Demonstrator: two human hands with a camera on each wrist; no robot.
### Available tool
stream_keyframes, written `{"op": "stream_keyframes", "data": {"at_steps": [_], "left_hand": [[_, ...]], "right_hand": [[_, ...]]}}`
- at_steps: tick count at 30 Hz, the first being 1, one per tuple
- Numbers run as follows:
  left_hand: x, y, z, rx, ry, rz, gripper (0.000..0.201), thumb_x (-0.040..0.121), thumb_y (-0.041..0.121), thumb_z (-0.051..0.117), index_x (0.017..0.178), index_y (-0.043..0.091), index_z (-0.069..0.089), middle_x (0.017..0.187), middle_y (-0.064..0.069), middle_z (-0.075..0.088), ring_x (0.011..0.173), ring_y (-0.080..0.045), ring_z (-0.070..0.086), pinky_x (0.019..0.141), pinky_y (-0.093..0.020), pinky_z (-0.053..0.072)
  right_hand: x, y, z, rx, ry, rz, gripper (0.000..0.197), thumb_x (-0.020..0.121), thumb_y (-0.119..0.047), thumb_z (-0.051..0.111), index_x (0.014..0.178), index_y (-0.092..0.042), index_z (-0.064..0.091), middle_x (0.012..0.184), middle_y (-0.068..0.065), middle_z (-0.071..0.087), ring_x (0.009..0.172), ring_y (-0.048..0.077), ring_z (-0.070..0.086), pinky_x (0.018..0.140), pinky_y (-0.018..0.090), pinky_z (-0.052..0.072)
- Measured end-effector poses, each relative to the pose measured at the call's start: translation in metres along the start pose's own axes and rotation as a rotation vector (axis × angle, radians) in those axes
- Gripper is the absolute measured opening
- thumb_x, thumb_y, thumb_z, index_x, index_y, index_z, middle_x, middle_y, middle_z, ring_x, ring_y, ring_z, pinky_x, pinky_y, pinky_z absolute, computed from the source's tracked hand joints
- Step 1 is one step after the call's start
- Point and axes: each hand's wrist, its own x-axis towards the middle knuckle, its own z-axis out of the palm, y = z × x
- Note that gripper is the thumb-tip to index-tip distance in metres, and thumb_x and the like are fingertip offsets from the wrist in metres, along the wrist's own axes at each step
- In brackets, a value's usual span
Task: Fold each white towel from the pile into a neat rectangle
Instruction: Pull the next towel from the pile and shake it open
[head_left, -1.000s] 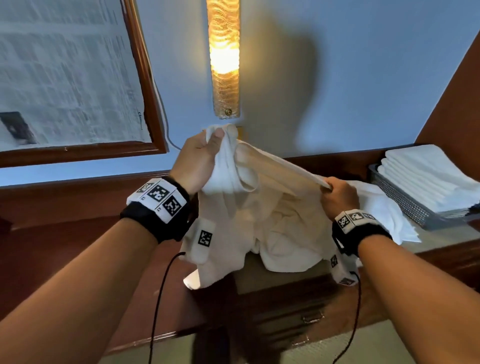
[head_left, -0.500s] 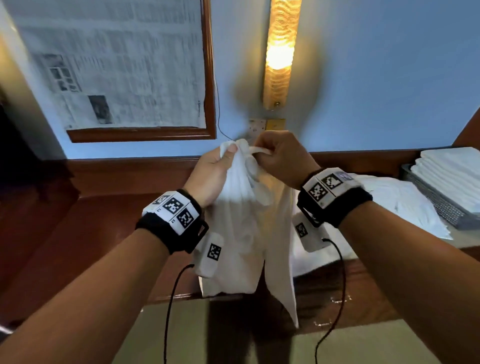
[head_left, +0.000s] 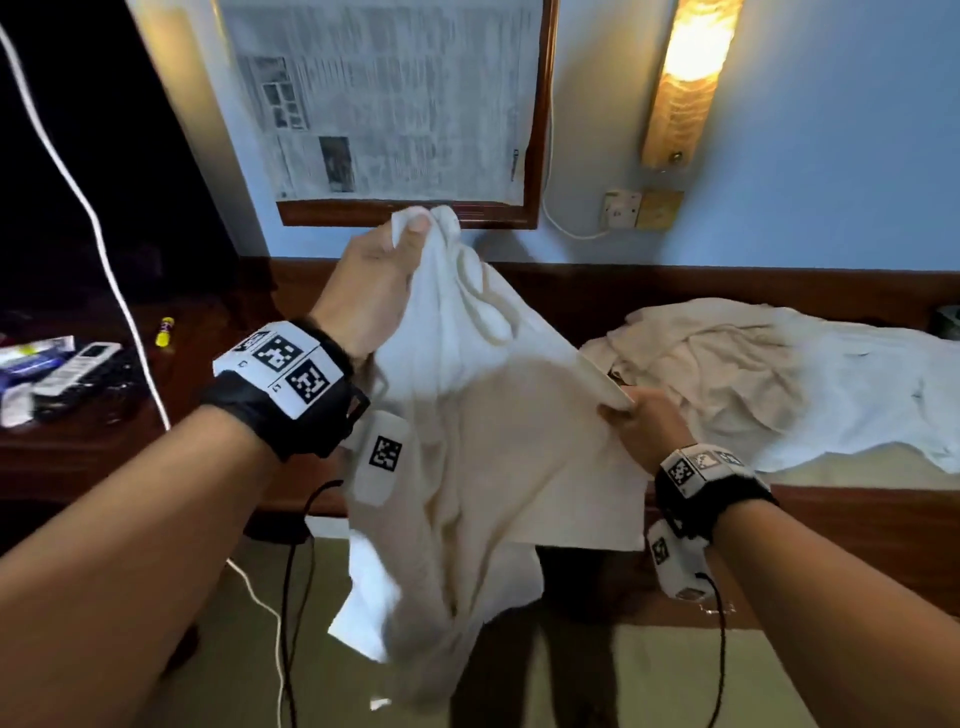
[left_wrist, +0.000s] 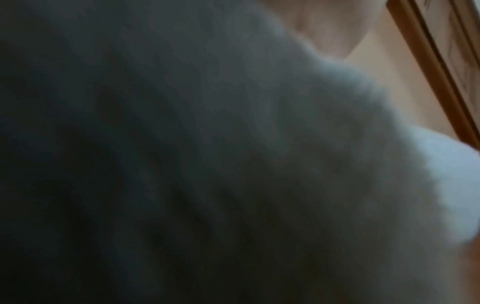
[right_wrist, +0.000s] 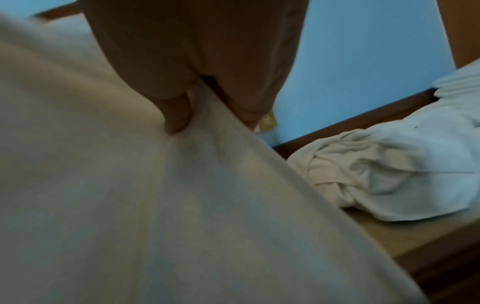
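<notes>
I hold one white towel (head_left: 483, 447) up in the air in front of the wooden counter. My left hand (head_left: 384, 265) grips a bunched corner of it at the top, thumb over the cloth. My right hand (head_left: 631, 415) pinches the towel's edge lower and to the right; in the right wrist view its thumb and fingers (right_wrist: 176, 115) clamp the cloth (right_wrist: 182, 205). The towel hangs slack between and below the hands. The left wrist view is filled by blurred dark towel (left_wrist: 233, 164). The pile of crumpled white towels (head_left: 753, 379) lies on the counter at the right.
A wooden counter (head_left: 831, 504) runs along the blue wall. On its left part lie a remote (head_left: 78, 369), papers and a small yellow tube (head_left: 165, 331). A framed newspaper (head_left: 384, 104), a lit wall lamp (head_left: 683, 78) and a socket (head_left: 621, 210) are on the wall. Cables hang by my arms.
My right hand has slid from the top corner beside my left hand down and right along the towel's edge, spreading the cloth. The view has swung left, away from the basket.
</notes>
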Motion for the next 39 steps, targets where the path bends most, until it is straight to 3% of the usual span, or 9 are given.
{"op": "stream_keyframes", "data": {"at_steps": [3,8,12,16,21,25,30,34,39], "left_hand": [[-0.017,-0.008,-0.005,-0.002,-0.024,-0.069,0.035,0.109,0.023,0.037,0.087,0.01,0.062,0.067,0.005,0.07,0.064,-0.009,0.066,0.072,-0.028,0.052],[-0.026,-0.036,0.006,0.013,-0.083,-0.145,0.034,0.108,0.028,0.042,0.092,0.012,0.067,0.083,-0.001,0.073,0.077,-0.013,0.068,0.08,-0.029,0.054],[-0.02,-0.053,0.002,0.056,-0.088,-0.11,0.035,0.101,0.044,0.046,0.089,0.02,0.069,0.088,0.0,0.067,0.085,-0.017,0.06,0.085,-0.038,0.044],[-0.007,-0.041,-0.01,-0.011,0.094,-0.091,0.034,0.102,0.027,0.047,0.077,0.017,0.068,0.074,0.009,0.066,0.074,-0.007,0.061,0.079,-0.023,0.046],[0.008,-0.032,-0.007,0.031,0.225,-0.035,0.041,0.099,-0.006,0.039,0.069,0.021,0.048,0.081,-0.004,0.053,0.062,0.016,0.049,0.063,-0.004,0.034],[0.019,-0.034,0.0,-0.01,0.184,-0.019,0.023,0.092,0.011,0.05,0.073,0.017,0.06,0.079,-0.003,0.06,0.075,-0.015,0.056,0.078,-0.03,0.041],[0.02,-0.022,-0.005,0.053,-0.032,0.026,0.037,0.1,0.011,0.053,0.067,0.024,0.063,0.072,0.004,0.057,0.068,-0.009,0.052,0.071,-0.028,0.039],[0.015,0.01,-0.029,0.236,-0.507,-0.009,0.019,0.098,0.008,0.057,0.082,0.005,0.066,0.078,0.005,0.06,0.073,-0.002,0.056,0.073,-0.014,0.044],[0.026,0.039,-0.07,0.478,-0.686,0.047,0.017,0.098,0.024,0.063,0.096,0.009,0.073,0.092,0.006,0.072,0.09,-0.005,0.065,0.086,-0.017,0.045]], "right_hand": [[0.008,-0.022,0.007,0.098,-0.004,-0.112,0.027,0.084,-0.01,0.062,0.077,-0.032,0.075,0.081,-0.004,0.07,0.08,0.017,0.065,0.074,0.033,0.055],[0.019,-0.133,-0.014,0.149,0.012,-0.513,0.013,0.083,-0.011,0.066,0.082,-0.018,0.076,0.079,-0.005,0.072,0.078,0.008,0.066,0.072,0.022,0.05],[0.027,-0.153,-0.026,-0.006,-0.007,-0.496,0.029,0.077,-0.035,0.067,0.055,-0.021,0.054,0.057,-0.006,0.055,0.059,0.015,0.053,0.058,0.037,0.047],[0.018,-0.124,-0.019,-0.156,-0.107,-0.496,0.052,0.078,-0.06,0.066,0.056,-0.019,0.042,0.053,-0.006,0.045,0.054,0.016,0.046,0.055,0.038,0.039],[0.025,-0.073,-0.022,-0.036,0.018,-0.346,0.043,0.092,-0.035,0.067,0.058,-0.024,0.044,0.055,-0.006,0.047,0.055,0.013,0.047,0.06,0.036,0.041],[0.043,-0.054,-0.042,-0.085,0.091,-0.205,0.025,0.094,-0.02,0.066,0.071,-0.01,0.062,0.068,0.0,0.051,0.071,0.024,0.051,0.066,0.034,0.036],[0.066,-0.064,-0.072,0.014,0.294,-0.142,0.012,0.092,-0.017,0.064,0.094,-0.015,0.076,0.092,0.006,0.069,0.089,0.027,0.063,0.08,0.036,0.049],[0.069,-0.124,-0.099,0.364,0.311,-0.259,0.026,0.086,-0.012,0.069,0.077,-0.036,0.074,0.09,0.001,0.073,0.088,0.024,0.069,0.085,0.046,0.057],[0.045,-0.206,-0.124,0.454,0.2,-0.488,0.009,0.089,-0.002,0.064,0.09,-0.003,0.073,0.084,0.005,0.073,0.076,0.009,0.071,0.069,0.022,0.056]]}}
